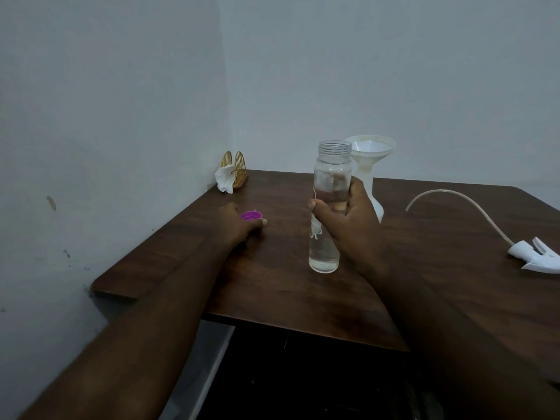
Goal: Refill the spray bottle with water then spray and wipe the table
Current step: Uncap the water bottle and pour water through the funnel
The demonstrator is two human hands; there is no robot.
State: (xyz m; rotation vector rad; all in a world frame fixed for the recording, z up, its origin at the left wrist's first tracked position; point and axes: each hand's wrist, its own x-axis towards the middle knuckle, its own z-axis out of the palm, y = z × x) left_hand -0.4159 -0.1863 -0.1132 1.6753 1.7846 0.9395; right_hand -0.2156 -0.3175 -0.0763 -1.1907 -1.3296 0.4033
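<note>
Two bare forearms reach from the near side of my view over the dark wooden table (272, 298). The right hand (348, 219) grips a clear bottle (328, 189) around its middle, with the thumb on the left side and the fingers wrapped on the right side. The bottle stands almost upright, its threaded mouth is open, and I see water in its lower part. Its bottom is at the table surface, but I cannot tell if it touches the wood or is a little above it.

The left hand (239, 228) lies low on the table, to the left of the bottle and apart from it. A purple cap (251, 215) sits just at the far side of its fingers. I see this hand from the back, so I cannot tell if the fingers hold the cap or only touch it.

On the right side, the white spray head (533, 257) lies on the table, and its thin tube (454, 200) curves up and to the left.

Just behind the right hand stands the white spray bottle (375, 204), partly hidden by the hand. A white funnel (371, 147) sits in its neck.

At the far left corner of the table, near the wall (121, 101), a golden napkin holder (238, 166) stands with a white napkin (224, 178) hanging out of it.
</note>
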